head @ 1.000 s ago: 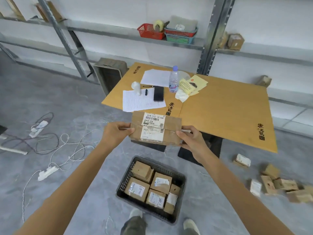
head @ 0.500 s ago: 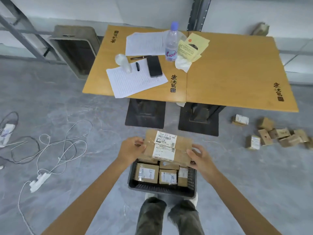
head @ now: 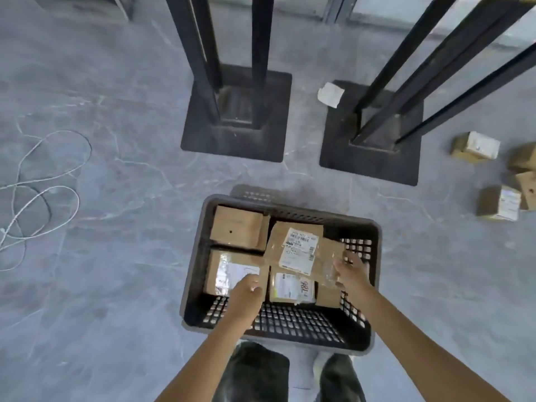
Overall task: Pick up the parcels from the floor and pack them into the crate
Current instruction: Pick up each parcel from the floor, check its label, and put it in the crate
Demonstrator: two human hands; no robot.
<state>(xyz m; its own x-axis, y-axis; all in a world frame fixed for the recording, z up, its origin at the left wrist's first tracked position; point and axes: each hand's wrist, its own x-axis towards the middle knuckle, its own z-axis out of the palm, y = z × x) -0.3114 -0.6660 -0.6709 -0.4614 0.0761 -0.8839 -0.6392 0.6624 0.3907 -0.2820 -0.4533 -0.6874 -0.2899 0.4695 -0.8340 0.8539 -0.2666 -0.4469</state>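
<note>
Floor crate: parcel tilted inside, right hand at its right edge.

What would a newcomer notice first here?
The dark crate at bottom centre, holding cardboard parcels, with a big labelled parcel lying tilted on top and the right hand at its edge. Next, loose parcels scattered on the floor at far right, and two black table bases behind the crate.

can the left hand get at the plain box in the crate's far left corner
Probably yes: the left hand is over the open crate, and the plain box lies uncovered, the labelled parcel beside it, not over it.
</note>
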